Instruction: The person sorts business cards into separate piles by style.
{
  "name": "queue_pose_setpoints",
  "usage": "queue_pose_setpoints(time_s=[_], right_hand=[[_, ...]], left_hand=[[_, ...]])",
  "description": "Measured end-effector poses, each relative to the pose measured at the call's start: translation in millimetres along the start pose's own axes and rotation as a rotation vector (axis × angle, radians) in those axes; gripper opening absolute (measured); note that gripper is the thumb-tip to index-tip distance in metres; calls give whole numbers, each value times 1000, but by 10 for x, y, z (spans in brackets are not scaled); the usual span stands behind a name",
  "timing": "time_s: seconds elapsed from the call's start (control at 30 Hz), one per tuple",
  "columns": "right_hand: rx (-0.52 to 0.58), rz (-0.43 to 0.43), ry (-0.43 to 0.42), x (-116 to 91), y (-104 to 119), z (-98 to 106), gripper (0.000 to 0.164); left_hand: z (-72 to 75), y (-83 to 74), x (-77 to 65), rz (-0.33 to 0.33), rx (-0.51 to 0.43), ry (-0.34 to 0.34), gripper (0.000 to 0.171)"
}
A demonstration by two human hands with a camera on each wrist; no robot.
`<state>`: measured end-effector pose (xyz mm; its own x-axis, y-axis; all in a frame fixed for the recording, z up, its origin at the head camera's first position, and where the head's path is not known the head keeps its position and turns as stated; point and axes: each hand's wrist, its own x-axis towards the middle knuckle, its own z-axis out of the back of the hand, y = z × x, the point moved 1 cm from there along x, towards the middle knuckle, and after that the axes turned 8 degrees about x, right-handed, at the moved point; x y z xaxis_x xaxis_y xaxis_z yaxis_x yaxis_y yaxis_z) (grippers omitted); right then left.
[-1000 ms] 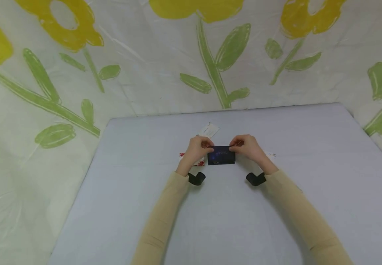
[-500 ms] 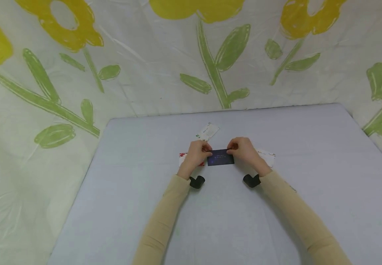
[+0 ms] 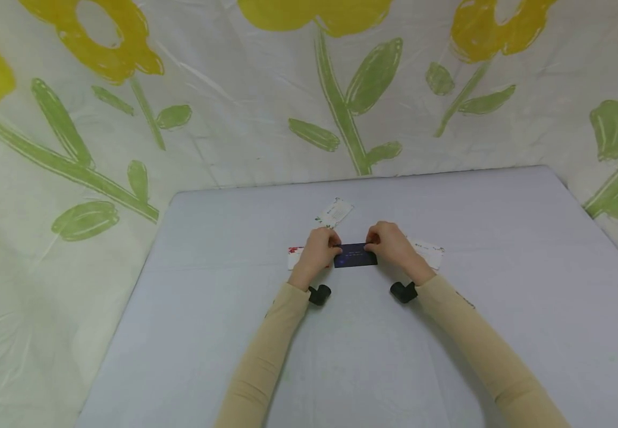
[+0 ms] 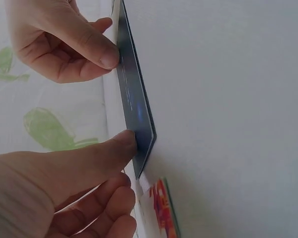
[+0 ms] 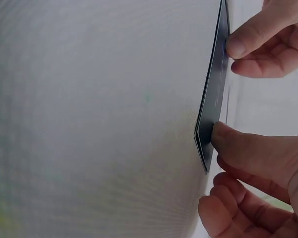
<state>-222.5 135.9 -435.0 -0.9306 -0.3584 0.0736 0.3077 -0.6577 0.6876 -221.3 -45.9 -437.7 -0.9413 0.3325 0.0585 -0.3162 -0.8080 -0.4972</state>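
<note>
Between my two hands is a dark blue card [image 3: 355, 257] with small pale print, low over the table at its middle. Its edge looks layered in the right wrist view, where the dark card [image 5: 212, 104] stands at a slant. My left hand [image 3: 316, 252] pinches its upper left corner, thumb on the printed face. At the upper right corner my right hand [image 3: 391, 242] pinches it the same way. A white card with red flowers [image 3: 294, 257] is partly hidden beneath my left hand. Behind my right hand and wrist shows another white card [image 3: 430, 252].
Farther back lies a white card with green leaves [image 3: 335, 212], set at an angle. A card's patterned edge [image 3: 466, 299] peeks out from under the right sleeve. The pale table [image 3: 234, 238] meets a flower-printed curtain [image 3: 255, 119] along its far edge.
Both hands have come down and slightly toward me with the dark card, which now lies flatter. The right hand has also shifted a little left, uncovering more of the white card behind it.
</note>
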Motion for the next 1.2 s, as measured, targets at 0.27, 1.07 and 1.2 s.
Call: queue_pose_setpoints(time_s=[0.27, 1.07, 1.2], right_hand=[[17, -21, 13, -49, -74, 48, 12], [22, -137, 35, -675, -524, 935, 38], [-78, -170, 69, -719, -570, 878, 49]], left_hand=[[-16, -67, -22, -55, 41, 27, 6], [-571, -989, 403, -332, 292, 99, 33], [-672, -1061, 424, -334, 434, 151, 40]])
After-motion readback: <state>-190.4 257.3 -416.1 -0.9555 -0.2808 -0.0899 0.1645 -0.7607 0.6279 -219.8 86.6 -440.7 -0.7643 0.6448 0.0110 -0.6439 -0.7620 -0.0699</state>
